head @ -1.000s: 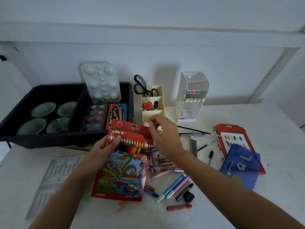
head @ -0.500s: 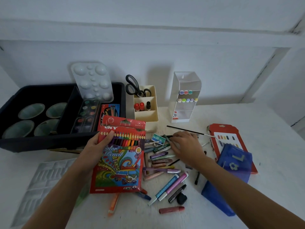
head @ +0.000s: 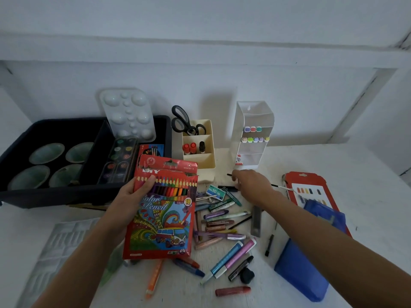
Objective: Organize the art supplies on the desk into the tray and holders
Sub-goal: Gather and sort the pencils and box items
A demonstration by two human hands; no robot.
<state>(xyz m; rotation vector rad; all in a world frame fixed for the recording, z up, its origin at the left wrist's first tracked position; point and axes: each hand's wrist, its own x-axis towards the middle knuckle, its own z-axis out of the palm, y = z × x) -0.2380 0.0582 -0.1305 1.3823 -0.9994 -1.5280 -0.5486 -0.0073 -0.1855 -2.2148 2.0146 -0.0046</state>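
My left hand [head: 131, 196] grips the pencil box [head: 164, 218] in front of the cream holder [head: 200, 162]. My right hand [head: 252, 185] hangs beside that holder; I cannot tell how its fingers are set.

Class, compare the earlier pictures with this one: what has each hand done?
The right hand dropped from the cream holder to the crayon pile, then slid on toward the thin black brush; its grip is unclear. The left hand kept holding the colour pencil box. The black tray stayed put.
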